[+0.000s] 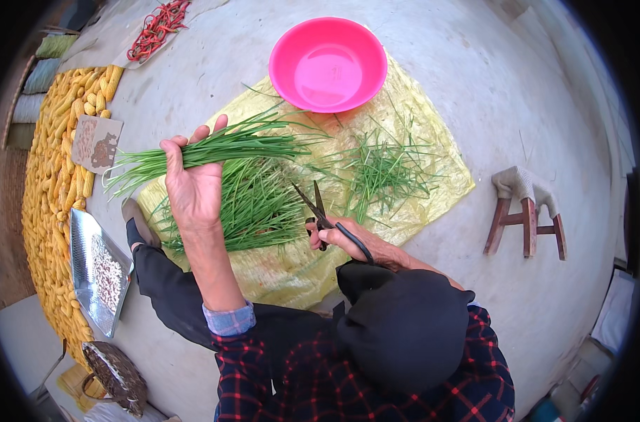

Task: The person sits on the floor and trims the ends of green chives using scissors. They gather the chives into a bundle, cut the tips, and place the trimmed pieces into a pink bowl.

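Observation:
A bundle of long green chives (pixel 235 145) lies across the palm of my left hand (pixel 196 195), between its thumb and fingers. My right hand (pixel 351 242) holds a pair of black-handled scissors (pixel 320 211), their blades apart and aimed away from my body. Below the raised bundle, a thick pile of chives (pixel 262 211) rests on a yellow woven plastic sheet (pixel 293 269). Loose trimmings and blades of green (pixel 386 169) are scattered on the sheet to the right of the scissors.
A pink plastic basin (pixel 328 68) stands at the sheet's far edge. Corn cobs (pixel 50 174) line the left, beside a metal dustpan (pixel 101 274) holding small pieces. A padded wooden stool (pixel 528 211) is at right; red chili peppers (pixel 159 29) lie at far left.

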Tool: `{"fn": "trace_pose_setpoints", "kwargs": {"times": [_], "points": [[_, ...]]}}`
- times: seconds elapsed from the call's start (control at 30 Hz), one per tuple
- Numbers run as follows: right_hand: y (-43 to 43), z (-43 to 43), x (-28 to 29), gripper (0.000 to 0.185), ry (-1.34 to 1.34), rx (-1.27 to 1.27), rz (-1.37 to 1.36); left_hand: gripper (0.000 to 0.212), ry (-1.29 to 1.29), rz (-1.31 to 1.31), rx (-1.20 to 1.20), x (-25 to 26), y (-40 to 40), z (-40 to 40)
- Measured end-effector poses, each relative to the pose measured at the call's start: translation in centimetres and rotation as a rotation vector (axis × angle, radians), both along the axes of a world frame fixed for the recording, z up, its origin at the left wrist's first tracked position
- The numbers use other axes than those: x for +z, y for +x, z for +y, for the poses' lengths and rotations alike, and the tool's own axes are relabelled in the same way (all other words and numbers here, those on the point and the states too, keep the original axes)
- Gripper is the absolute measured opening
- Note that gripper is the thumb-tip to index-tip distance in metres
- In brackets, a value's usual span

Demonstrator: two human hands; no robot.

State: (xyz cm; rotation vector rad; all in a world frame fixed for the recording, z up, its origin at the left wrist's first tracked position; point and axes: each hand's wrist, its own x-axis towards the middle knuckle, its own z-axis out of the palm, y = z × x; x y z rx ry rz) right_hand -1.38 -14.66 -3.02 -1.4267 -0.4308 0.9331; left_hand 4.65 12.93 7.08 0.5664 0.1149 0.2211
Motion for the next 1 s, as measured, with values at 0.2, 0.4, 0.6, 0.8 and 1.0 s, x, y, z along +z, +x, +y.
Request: {"fn": "trace_pose_setpoints", "kwargs": {"times": [0.2, 0.4, 0.6, 0.8, 1.0], "points": [[1.9, 3.9, 0.0, 0.048, 0.182, -0.084, 0.227, 0.032, 0.003, -0.03, -0.023, -0.2, -1.1, -0.9], [2.8, 4.5, 1.5, 0.049, 0.149, -0.309, 0.199, 0.032, -0.039, -0.01, -0.055, -0.9, -2.1, -1.8], [2.4, 4.0, 2.9, 0.044, 0.012, -0.388, 0.075, 0.031, -0.079, 0.021, -0.067, -1.9, -2.6, -2.4], [1.7, 2.4, 1.2, 0.041, -0.112, -0.56, -0.016, 0.03, -0.17, 0.05, -0.094, -4.0, -2.2, -3.5], [0.7, -0.9, -0.7, 0.039, -0.139, -0.568, 0.037, 0.03, -0.23, 0.061, -0.116, -5.2, -2.2, -4.2]]}}
